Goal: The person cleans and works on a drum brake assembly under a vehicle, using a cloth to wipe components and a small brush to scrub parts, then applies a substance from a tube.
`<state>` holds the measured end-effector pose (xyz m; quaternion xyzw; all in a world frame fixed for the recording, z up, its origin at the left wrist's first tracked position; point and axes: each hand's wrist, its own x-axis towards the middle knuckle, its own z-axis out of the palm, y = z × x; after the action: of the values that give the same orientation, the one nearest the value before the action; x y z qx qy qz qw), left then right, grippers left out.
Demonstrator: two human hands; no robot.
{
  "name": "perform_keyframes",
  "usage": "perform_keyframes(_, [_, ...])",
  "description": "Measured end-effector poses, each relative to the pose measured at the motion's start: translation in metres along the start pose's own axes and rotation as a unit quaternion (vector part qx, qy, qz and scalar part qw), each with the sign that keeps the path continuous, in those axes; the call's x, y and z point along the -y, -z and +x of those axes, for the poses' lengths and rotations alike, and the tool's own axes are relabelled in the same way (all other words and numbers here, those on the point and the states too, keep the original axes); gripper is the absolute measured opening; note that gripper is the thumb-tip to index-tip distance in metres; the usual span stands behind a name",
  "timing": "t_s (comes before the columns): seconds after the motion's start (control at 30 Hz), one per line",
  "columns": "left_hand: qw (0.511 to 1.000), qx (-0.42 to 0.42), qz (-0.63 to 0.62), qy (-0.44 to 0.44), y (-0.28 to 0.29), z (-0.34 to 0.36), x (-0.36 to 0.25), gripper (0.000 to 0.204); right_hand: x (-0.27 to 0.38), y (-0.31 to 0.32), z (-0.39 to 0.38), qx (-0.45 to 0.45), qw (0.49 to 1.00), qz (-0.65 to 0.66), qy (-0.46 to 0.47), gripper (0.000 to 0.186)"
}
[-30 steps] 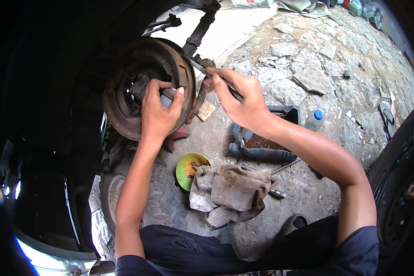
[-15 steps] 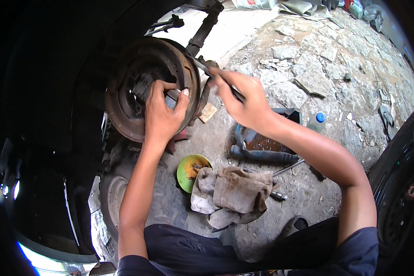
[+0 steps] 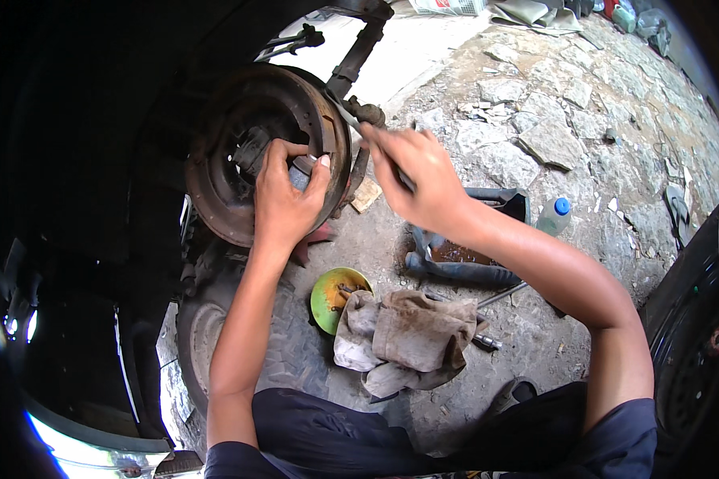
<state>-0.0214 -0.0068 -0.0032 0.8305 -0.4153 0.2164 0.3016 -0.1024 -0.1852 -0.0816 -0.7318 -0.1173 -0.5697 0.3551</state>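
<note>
A rusty round brake assembly [image 3: 224, 203] sits under the dark vehicle body at the upper left. My left hand [image 3: 287, 188] reaches to its right side, thumb and fingers pinching the edge of the rim. My right hand [image 3: 415, 176], slightly blurred, is closed around the dark handle of a flat metal tool [image 3: 346, 117]. The tool's grey blade lies against the outer edge of the brake assembly, above my left hand. Whether it is a file or a scraper cannot be told.
Below lie a green bowl [image 3: 324, 306] with small metal parts, a stained cloth [image 3: 415, 335] and a tyre [image 3: 276, 351]. A cut-open dark container [image 3: 467, 274] with brown liquid and a blue-capped bottle [image 3: 553, 216] stand at right. Another wheel [image 3: 691, 335] leans at the far right.
My right hand and the tool have shifted slightly along the brake's edge. My left hand keeps its pinch in the same place. The whole view has shifted a little.
</note>
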Motion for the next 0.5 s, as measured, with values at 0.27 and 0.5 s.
perform_keyframes(0.27, [1.000, -0.003, 0.022, -0.012, -0.002, 0.001, -0.001, 0.027, 0.002, 0.016, 0.006, 0.067, 0.990, -0.113, 0.047, 0.044])
perform_keyframes(0.5, [1.000, 0.001, 0.015, -0.009, -0.001, 0.000, 0.003, 0.027, 0.025, 0.013, 0.017, 0.122, 0.973, -0.181, 0.071, 0.038])
